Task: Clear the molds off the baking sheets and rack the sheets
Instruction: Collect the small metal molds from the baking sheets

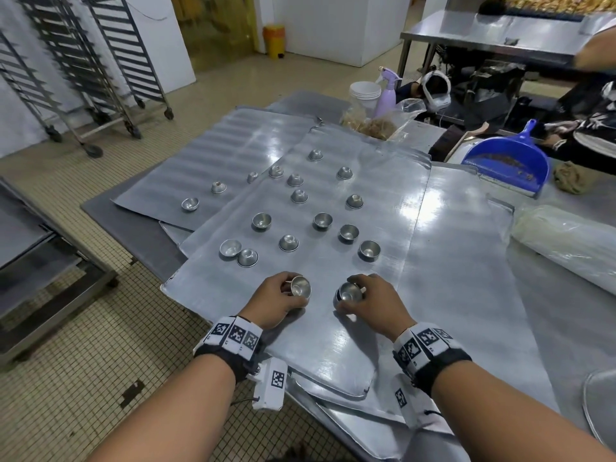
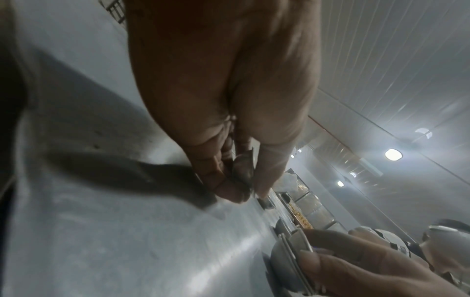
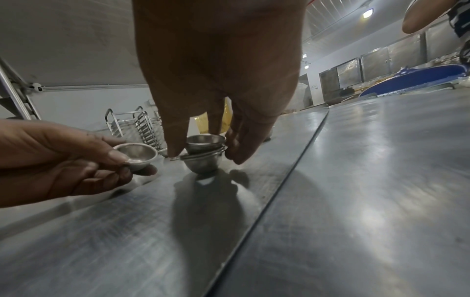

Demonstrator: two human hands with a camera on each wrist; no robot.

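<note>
My left hand pinched one small round silver metal mold, thumb on the rim and fingers curled under it, held just off the large flat silver baking sheet. In the right wrist view the same hand held that mold open side up. My right hand gripped a short nested stack of silver metal molds from above, fingertips spread round the rims; the stack stood on the sheet just right of the single mold. In the left wrist view my left hand filled most of the frame, with the stack low at the right in my right hand.

Loose silver metal molds were scattered on the sheet beyond the stack, some upright, some upside down. Further silver baking sheets overlapped beyond and left of the stack on the steel tabletop, three loose molds on one of them. Far right of the stack lay a blue plastic dustpan; beyond the stack stood a lilac spray bottle and white stacked cups. Wheeled metal tray racks stood on the tiled floor far left of the stack. Another person's arm showed at the far right edge.
</note>
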